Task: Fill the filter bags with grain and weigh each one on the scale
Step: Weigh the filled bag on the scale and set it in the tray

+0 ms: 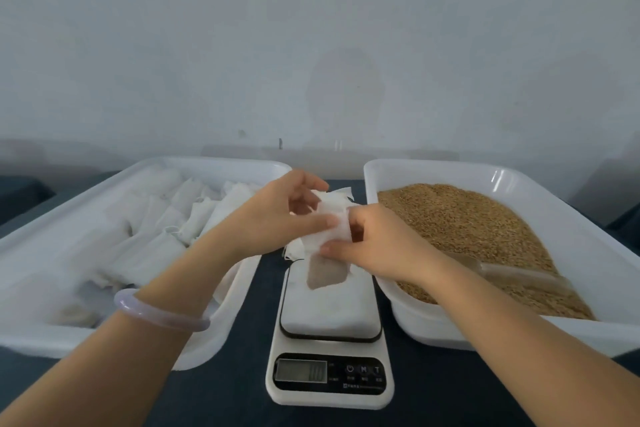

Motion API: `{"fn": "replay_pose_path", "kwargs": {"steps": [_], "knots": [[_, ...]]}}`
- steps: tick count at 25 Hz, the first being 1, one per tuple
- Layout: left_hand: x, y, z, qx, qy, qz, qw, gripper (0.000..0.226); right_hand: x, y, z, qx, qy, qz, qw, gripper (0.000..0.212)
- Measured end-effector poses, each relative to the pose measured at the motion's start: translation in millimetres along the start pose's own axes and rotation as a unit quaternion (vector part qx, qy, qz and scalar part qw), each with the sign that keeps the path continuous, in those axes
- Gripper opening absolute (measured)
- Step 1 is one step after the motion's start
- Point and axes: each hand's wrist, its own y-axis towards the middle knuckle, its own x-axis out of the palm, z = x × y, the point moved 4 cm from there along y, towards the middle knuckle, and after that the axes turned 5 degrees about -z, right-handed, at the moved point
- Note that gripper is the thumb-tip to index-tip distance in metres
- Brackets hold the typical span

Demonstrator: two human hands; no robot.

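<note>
Above the scale [329, 315], which sits between two white trays, both hands work one white filter bag [332, 229]. The left hand [291, 215] pinches its upper part between thumb and curled fingers. The right hand [374, 246] pinches its near edge the same way. A brownish patch shows just below, over the platform; whether that is grain in the bag's lower end cannot be told. The mouth is probably being opened or closed, so it should stay upward with both pinches firm. Room is tight. The tray of bags [69, 336] sits just left and the grain tray [433, 166] just right. A scoop [519, 276] lies on the grain [467, 225] beside the right forearm. Dark desk [242, 392] shows around the scale's display.
</note>
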Motion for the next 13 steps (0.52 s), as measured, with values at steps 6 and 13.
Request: {"fn": "replay_pose_path", "kwargs": {"steps": [6,13], "knots": [[12.6,-0.8,-19.3,-0.071,0.297,-0.138,0.942,0.037,18.3,10.1,0.5,0.018,-0.122,-0.041,0.991,0.026],[35.6,8.0,-24.5,-0.080,0.326,-0.204,0.920,0.027,22.7,3.5,7.1,0.013,-0.201,-0.106,0.974,0.041]]}}
